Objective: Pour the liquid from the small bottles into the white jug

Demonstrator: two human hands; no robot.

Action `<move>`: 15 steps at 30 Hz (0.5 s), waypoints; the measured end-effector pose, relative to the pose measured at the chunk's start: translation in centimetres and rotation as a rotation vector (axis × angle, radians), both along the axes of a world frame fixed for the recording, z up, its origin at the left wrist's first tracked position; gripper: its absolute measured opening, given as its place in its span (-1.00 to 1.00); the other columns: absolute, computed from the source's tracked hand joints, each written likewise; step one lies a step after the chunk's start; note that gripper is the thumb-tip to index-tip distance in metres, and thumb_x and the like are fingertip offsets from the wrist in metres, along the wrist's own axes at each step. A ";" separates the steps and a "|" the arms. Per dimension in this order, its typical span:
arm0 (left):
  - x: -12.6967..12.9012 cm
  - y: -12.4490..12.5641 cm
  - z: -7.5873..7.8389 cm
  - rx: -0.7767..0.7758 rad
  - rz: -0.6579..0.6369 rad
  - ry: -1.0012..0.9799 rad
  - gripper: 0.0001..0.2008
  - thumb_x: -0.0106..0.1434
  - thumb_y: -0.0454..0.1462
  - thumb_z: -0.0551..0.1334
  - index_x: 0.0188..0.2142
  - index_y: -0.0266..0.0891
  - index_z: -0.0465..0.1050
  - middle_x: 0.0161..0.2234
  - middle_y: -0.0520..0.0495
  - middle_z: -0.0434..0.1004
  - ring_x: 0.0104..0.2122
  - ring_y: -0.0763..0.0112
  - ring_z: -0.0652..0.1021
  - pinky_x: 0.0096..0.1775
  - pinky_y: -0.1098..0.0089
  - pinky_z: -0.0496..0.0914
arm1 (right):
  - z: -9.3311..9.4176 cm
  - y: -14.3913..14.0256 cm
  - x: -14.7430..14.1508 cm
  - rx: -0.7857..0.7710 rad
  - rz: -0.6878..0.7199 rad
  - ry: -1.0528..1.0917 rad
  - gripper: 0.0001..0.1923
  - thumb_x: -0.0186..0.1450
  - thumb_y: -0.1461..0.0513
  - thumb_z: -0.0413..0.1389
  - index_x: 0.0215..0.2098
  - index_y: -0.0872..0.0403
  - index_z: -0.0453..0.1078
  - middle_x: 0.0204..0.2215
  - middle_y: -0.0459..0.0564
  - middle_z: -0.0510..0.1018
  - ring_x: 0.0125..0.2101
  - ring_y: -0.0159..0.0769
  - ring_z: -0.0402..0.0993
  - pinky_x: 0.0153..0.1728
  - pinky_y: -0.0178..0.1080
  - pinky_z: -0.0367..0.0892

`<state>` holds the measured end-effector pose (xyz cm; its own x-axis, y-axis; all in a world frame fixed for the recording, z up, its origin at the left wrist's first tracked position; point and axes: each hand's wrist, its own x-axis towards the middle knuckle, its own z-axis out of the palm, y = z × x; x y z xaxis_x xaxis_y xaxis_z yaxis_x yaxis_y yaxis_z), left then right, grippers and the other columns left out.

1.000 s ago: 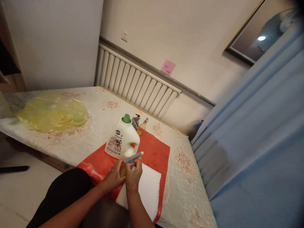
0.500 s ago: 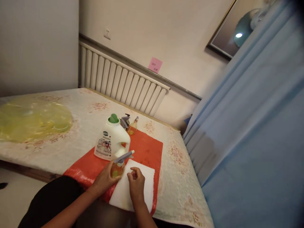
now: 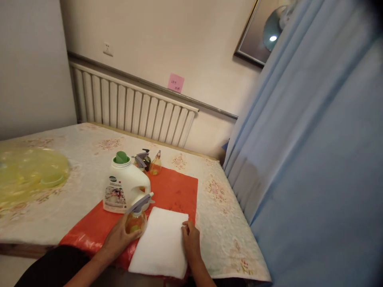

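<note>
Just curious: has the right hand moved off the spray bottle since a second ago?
Yes. The right hand left the spray bottle and went rightward to the white towel's right edge.

A small clear spray bottle [image 3: 136, 220] with yellowish liquid and a grey trigger head stands upright on the red plastic sheet [image 3: 176, 191], its nozzle pointing right. Just beside it lies a folded white towel [image 3: 160, 243], flat, its near edge at the desk's front.

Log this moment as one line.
left hand: holds spray bottle upright | right hand: on white towel edge | red mat under towel | detergent jug behind
</note>
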<state>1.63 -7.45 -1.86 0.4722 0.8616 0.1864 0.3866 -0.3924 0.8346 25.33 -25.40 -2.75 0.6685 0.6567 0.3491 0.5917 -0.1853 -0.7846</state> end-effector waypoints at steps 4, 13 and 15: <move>-0.2 0.5 -0.3 -0.020 0.021 0.041 -0.30 0.03 -0.11 0.31 0.14 -0.24 0.19 0.04 -0.27 0.53 0.04 0.02 0.54 0.06 0.12 0.42 | -1.7 -0.2 0.0 -0.009 -0.047 -0.065 -0.74 0.34 0.24 -0.06 -0.41 0.04 0.43 -0.46 -0.04 0.55 -0.42 -0.24 0.46 -0.35 -0.28 0.27; -0.5 0.0 3.7 0.055 0.087 0.162 -0.32 0.02 0.01 0.30 0.08 -0.25 0.26 0.03 -0.29 0.53 0.00 -0.07 0.56 -0.02 0.11 0.47 | -2.8 0.1 0.1 -0.047 -0.091 -0.159 -0.72 0.38 0.27 -0.07 -0.41 0.02 0.41 -0.45 -0.07 0.53 -0.42 -0.27 0.45 -0.35 -0.29 0.26; 0.1 -0.3 4.5 0.100 0.058 0.155 -0.35 0.03 0.01 0.29 0.06 -0.23 0.28 0.01 -0.27 0.54 -0.01 -0.06 0.56 -0.01 0.12 0.47 | -2.8 0.1 0.1 -0.050 -0.101 -0.169 -0.72 0.38 0.28 -0.07 -0.41 0.02 0.41 -0.45 -0.06 0.53 -0.43 -0.27 0.46 -0.36 -0.30 0.26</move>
<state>1.72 -7.76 2.67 0.4517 0.8691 0.2013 0.5318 -0.4435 0.7214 25.41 -25.30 -5.57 0.6662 0.6088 0.4307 0.6908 -0.2861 -0.6640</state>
